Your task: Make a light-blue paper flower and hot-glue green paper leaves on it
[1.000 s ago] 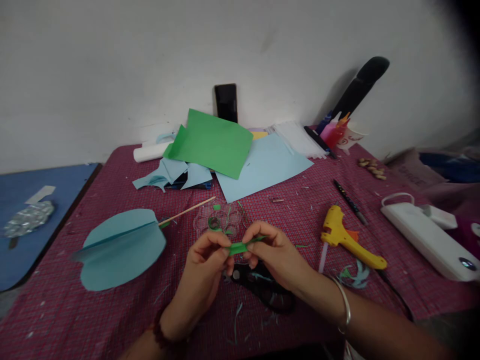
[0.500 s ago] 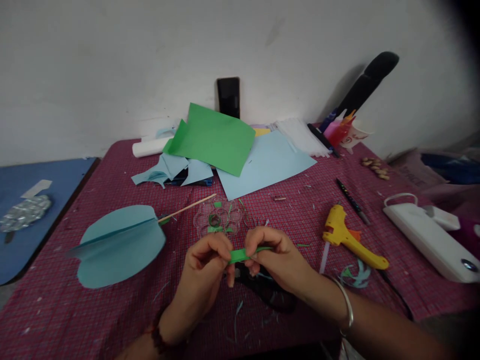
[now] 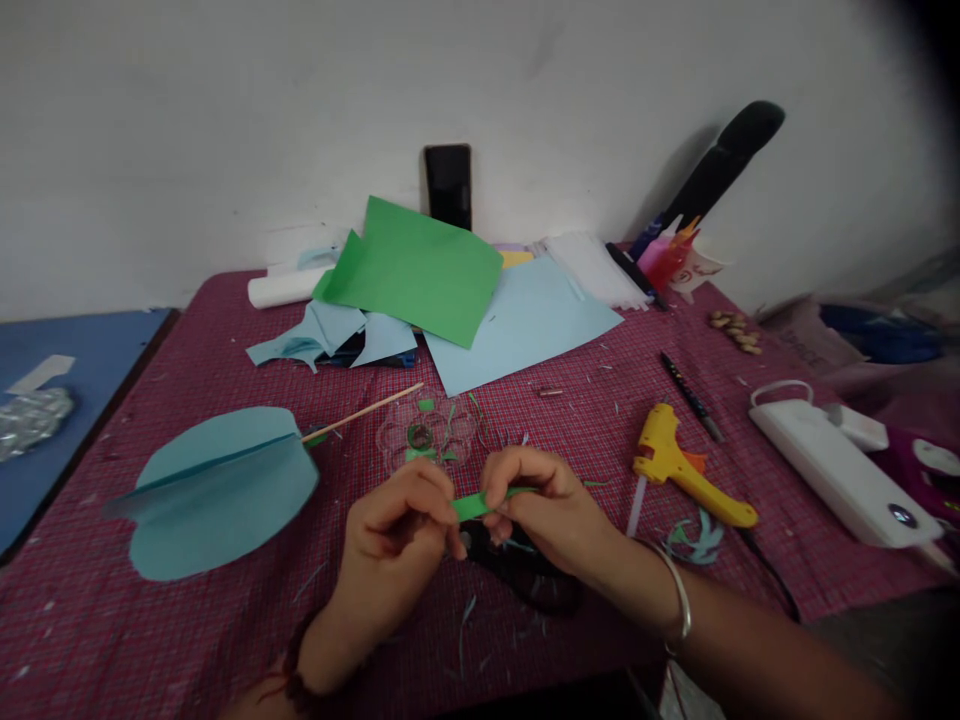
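A narrow green paper strip is stretched between my two hands, above the front middle of the table. My left hand pinches its left end between thumb and fingers. At the other end my right hand grips the strip, and a thin tail of green sticks out past its fingers. Below the hands lies a black-handled tool, partly hidden by them. Just behind them sits a clear flower-shaped palette with green paper bits in it.
To the left lies a folded light blue paper shape with a wooden stick. A yellow glue gun, a black pen and a white power strip are at right. Green paper and blue sheets lie behind; a phone leans against the wall.
The whole view has shifted a little, so the table things appear farther left. Both hands keep hold of the green strip, with only a slight change in finger position.
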Demonstrator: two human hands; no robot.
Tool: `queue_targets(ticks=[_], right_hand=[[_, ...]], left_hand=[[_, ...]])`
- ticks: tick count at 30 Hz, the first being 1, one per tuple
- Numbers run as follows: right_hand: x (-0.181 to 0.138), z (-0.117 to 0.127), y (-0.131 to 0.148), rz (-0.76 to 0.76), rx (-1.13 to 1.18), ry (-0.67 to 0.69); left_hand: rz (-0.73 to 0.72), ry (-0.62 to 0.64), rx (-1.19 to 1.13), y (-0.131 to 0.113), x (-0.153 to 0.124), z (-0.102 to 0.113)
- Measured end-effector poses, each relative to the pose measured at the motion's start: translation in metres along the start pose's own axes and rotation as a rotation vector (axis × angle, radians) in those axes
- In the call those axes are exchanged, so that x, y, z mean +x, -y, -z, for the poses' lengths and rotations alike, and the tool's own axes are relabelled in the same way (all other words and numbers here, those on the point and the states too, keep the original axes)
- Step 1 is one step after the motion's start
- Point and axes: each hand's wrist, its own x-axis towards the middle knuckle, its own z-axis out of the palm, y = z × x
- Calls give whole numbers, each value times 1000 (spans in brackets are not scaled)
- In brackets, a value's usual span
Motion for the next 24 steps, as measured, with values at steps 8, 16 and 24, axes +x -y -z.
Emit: queue_targets(ticks=[8, 16, 24], right_hand=[[-1, -1, 12, 84, -270, 52], [8, 10, 17, 95, -286, -106], [10, 8, 29, -35, -319, -38]], left_hand=[[256, -59, -179, 11, 6, -6], [347, 5, -11, 13, 7, -6], [253, 44, 107, 16, 5, -1]])
